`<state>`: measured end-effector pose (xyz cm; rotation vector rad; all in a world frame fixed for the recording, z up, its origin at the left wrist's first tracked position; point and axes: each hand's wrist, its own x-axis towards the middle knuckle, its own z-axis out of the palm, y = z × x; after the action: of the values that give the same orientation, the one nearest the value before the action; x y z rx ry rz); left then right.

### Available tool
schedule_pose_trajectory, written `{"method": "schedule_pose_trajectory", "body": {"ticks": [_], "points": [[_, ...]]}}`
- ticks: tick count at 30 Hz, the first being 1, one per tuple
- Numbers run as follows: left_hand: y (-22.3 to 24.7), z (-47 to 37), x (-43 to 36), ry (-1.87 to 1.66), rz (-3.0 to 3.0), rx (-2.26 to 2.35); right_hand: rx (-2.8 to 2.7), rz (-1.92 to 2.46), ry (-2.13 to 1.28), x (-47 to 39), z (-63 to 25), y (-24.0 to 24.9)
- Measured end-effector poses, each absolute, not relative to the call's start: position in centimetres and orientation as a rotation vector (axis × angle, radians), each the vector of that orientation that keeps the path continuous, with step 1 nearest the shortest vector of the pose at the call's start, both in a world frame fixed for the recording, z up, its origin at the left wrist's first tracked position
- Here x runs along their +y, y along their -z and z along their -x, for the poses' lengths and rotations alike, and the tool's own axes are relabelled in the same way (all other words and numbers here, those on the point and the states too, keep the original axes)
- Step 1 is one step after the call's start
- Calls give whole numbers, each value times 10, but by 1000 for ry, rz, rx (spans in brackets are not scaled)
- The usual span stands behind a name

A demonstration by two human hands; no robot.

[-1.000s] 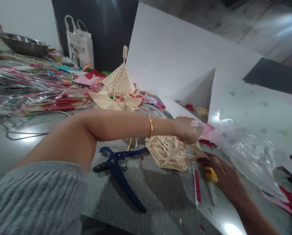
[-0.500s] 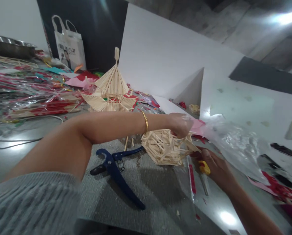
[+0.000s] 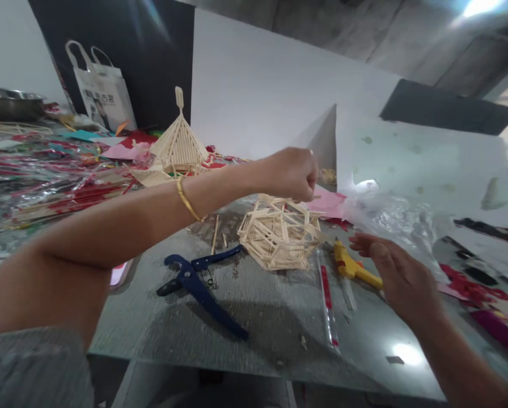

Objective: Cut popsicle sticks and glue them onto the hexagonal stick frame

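Observation:
A many-sided lattice of pale wooden sticks [image 3: 279, 238] rests on the grey table. My left hand [image 3: 294, 173], a gold bangle on its wrist, hovers over the lattice's far edge with its fingers curled closed; what they hold, if anything, is hidden. To the right of the lattice, my right hand [image 3: 401, 272] has its fingers stretched out and grips nothing. Close to those fingers lies a yellow glue gun [image 3: 351, 266]. Blue-handled cutters [image 3: 207, 300] lie in front, one handle reaching toward the lattice. Behind my left forearm stands a pointed stick-built roof [image 3: 180, 141], its lower part covered.
Bundles of sticks in red and clear wrapping [image 3: 67, 187] crowd the left. A white tote bag [image 3: 105, 96] and a metal bowl [image 3: 11, 105] stand behind. Crumpled clear plastic [image 3: 390, 215] and pink paper [image 3: 328, 202] lie at right. A narrow red-and-clear packet [image 3: 327, 300] lies near the lattice.
My left hand has risen from the lattice. My right hand has drawn back to the right and opened its fingers. The view has shifted, showing the table's front edge and more of the glue gun.

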<state>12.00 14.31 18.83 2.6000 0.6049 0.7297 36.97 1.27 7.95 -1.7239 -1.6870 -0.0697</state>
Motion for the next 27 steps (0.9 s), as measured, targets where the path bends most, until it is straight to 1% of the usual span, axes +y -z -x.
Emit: {"method": "schedule_pose_trajectory", "body": {"ticks": [2, 4, 6, 9, 12, 15, 19, 23, 27], "points": [[-191, -97, 131, -878, -2478, 606, -1788, 1686, 183, -6, -356, -81], [-189, -75, 115, -946, -2363, 673, -1986, 1581, 263, -21, -336, -76], [-182, -55, 97, -998, -2207, 750, -2219, 1425, 271, -30, -311, -69], [-163, -29, 71, -1094, -1922, 778, -2483, 1234, 216, -27, -263, -55], [-135, -4, 50, -1190, -1642, 755, -2640, 1163, 251, -3, -213, -44], [-105, 18, 34, -1271, -1390, 713, -2771, 1269, 243, 29, -173, -40], [-71, 42, 18, -1296, -1124, 695, -2935, 1317, 163, 59, -150, -42], [-48, 52, 9, -1324, -1025, 708, -2964, 1371, 230, 66, -143, -45], [-34, 51, 7, -1403, -934, 728, -2870, 1483, 176, 55, -132, -50]]}}
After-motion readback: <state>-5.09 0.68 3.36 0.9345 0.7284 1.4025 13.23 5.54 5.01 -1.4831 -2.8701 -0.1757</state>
